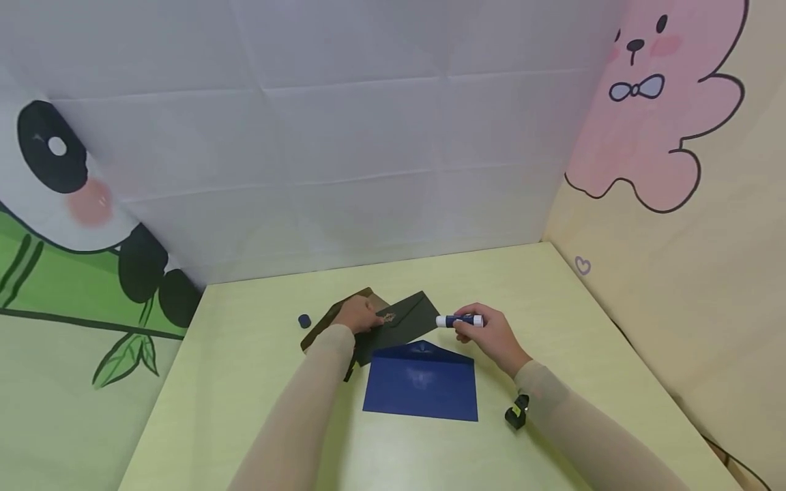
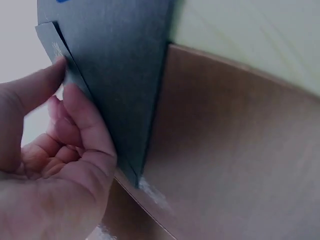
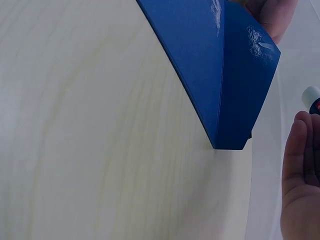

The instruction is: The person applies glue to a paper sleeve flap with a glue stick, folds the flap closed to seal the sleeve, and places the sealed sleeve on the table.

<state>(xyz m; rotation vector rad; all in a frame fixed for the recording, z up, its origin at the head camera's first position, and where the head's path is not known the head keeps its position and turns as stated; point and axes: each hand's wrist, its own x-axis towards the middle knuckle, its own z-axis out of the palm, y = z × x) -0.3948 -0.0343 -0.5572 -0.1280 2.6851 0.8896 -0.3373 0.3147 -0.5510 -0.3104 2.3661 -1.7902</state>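
Observation:
My left hand (image 1: pixel 356 315) pinches the flap of a dark green envelope (image 1: pixel 408 315) between thumb and fingers. This envelope lies tilted across a brown envelope (image 2: pixel 220 145), whose inner side bears whitish smears in the left wrist view. Over to the right, my right hand (image 1: pixel 496 339) holds a blue and white glue stick (image 1: pixel 451 321) sideways, its white end pointing at the dark envelope's corner. Closer to me lies a blue envelope (image 1: pixel 420 389) with its flap unfolded away from me. Whitish smears mark that flap (image 3: pixel 250 75) in the right wrist view.
A small dark blue cap (image 1: pixel 304 320) stands on the pale wood-grain table (image 1: pixel 245 382), left of the brown envelope. White cloth (image 1: pixel 368 225) hangs behind the table's back edge. Printed cloth walls (image 1: pixel 675 286) flank both sides.

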